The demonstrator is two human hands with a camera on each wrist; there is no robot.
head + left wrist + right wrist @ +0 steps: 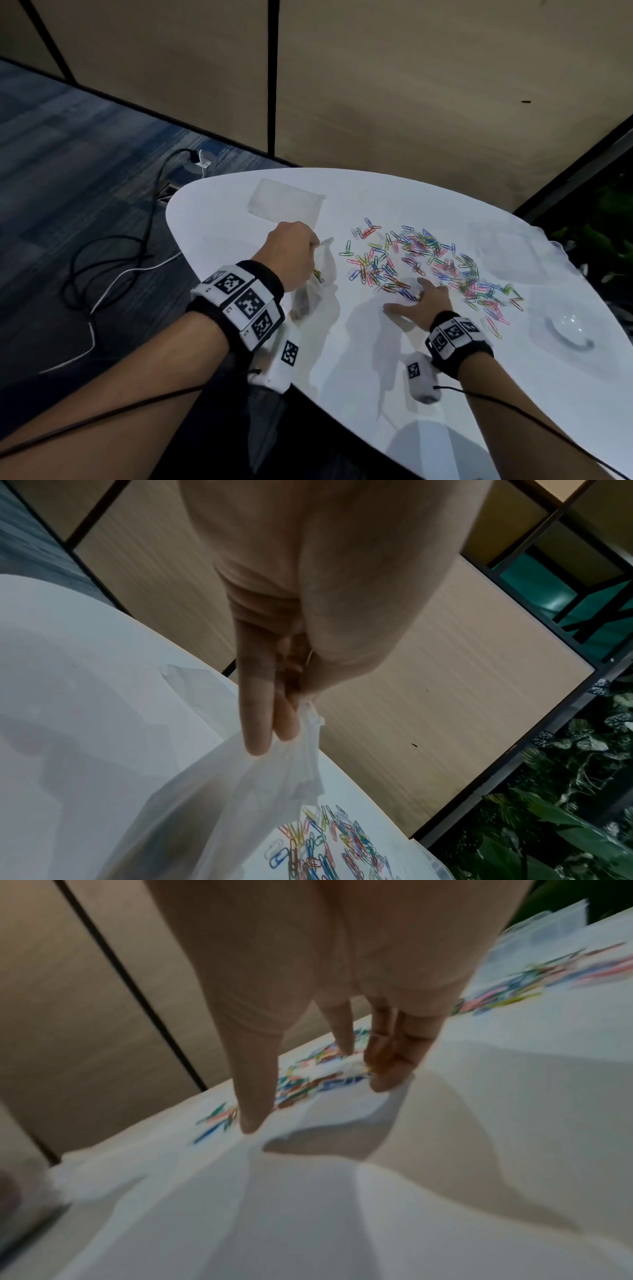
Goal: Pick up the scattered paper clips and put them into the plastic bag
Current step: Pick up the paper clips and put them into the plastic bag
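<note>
Many coloured paper clips (pixel 428 263) lie scattered across the middle of the white table (pixel 239 219). My left hand (pixel 312 245) is raised left of the pile and pinches the top of a clear plastic bag (pixel 317 286), which hangs down with a few clips inside. In the left wrist view the left hand (pixel 294 718) pinches the bag (pixel 240 804) at its rim, above the clips (pixel 325 842). My right hand (pixel 407 296) is spread on the near edge of the pile. Its blurred fingertips (pixel 387 1081) touch the clips (pixel 308 1083).
A second flat clear bag (pixel 286 202) lies at the table's far left. More clear plastic (pixel 507 253) and a clear round lid (pixel 565 330) sit at the right. Cables (pixel 102 274) run over the floor on the left. The table's curved edge is close to my left wrist.
</note>
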